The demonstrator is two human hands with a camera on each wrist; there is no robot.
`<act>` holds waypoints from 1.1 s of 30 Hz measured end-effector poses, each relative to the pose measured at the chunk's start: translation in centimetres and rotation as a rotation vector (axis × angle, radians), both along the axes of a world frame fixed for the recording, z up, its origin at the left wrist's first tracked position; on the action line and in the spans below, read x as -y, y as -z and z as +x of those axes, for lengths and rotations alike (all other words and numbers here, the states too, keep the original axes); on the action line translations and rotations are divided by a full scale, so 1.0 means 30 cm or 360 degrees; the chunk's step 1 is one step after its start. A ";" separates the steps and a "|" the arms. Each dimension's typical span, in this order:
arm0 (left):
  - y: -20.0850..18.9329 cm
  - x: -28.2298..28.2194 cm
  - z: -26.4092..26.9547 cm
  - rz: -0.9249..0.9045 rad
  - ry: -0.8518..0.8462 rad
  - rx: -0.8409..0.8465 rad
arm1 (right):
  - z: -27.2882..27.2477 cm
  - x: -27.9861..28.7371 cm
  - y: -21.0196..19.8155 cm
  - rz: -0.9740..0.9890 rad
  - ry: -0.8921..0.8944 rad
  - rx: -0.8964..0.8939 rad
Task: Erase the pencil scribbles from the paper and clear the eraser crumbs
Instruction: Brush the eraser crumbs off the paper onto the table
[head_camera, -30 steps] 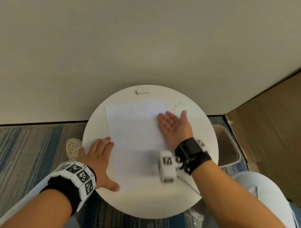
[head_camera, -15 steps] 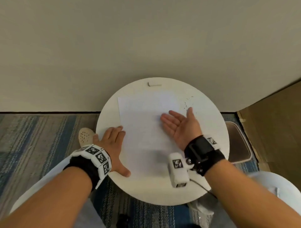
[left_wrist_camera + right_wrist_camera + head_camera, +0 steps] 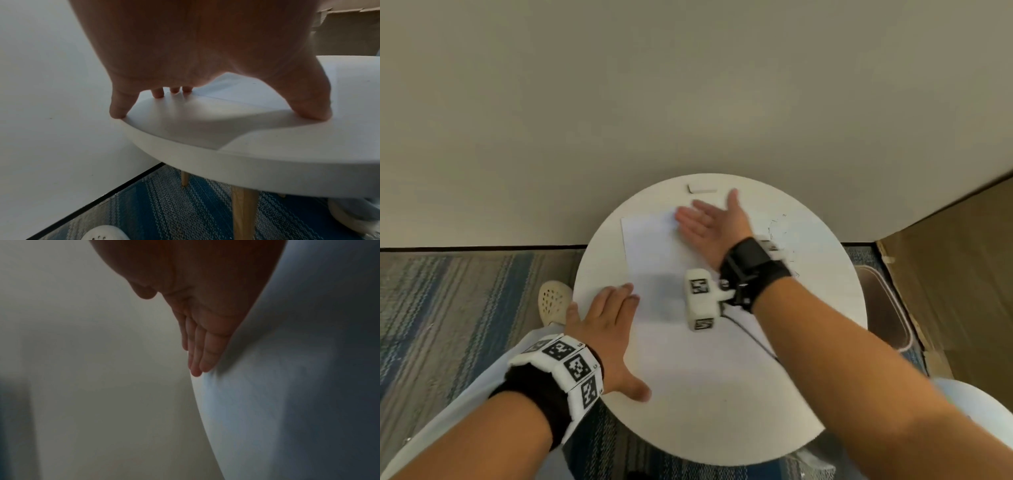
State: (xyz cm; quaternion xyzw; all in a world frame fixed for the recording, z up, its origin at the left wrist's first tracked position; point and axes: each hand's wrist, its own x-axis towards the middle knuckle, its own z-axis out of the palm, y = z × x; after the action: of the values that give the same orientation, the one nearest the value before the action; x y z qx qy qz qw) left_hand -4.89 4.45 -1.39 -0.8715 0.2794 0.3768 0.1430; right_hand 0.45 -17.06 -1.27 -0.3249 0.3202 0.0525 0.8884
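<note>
A white sheet of paper (image 3: 654, 253) lies on the round white table (image 3: 825, 308). My left hand (image 3: 606, 318) presses flat on the paper's near left edge, fingers spread; its fingertips (image 3: 158, 94) touch the sheet. My right hand (image 3: 709, 222) stands on its little-finger edge on the paper's far right part, fingers straight and together, holding nothing; its fingers (image 3: 203, 353) lie along the sheet. Dark eraser crumbs (image 3: 777, 226) are scattered on the table right of the paper. A white eraser (image 3: 702, 188) lies at the table's far edge.
A plain wall (image 3: 688, 85) stands close behind the table. A bin (image 3: 883, 301) sits on the floor right of the table, beside cardboard (image 3: 955, 274). Striped carpet (image 3: 465, 291) and a white shoe (image 3: 553, 301) are at the left. Wooden table legs (image 3: 243, 211) show underneath.
My right hand has slid from the paper's right middle up to its far right corner, near the eraser. The left hand has stayed pressed on the paper. The head view has shifted.
</note>
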 end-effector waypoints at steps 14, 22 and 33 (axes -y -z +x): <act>0.009 -0.005 0.006 0.0010 0.0010 -0.0040 | -0.010 0.140 0.020 0.0136 0.1049 0.0044; 0.005 0.001 0.009 0.0021 -0.0005 -0.0031 | 0.037 -0.049 0.065 0.0186 0.0424 0.0059; 0.007 0.000 0.003 0.0057 0.0026 0.0039 | -0.369 -0.209 0.063 0.0188 -0.0223 -0.0069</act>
State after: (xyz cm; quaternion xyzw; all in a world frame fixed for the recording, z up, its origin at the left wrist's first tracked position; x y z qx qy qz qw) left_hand -4.81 4.47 -1.59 -0.8711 0.2779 0.3699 0.1649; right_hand -10.61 -10.79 -3.14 -0.2921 0.3124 0.1403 0.8930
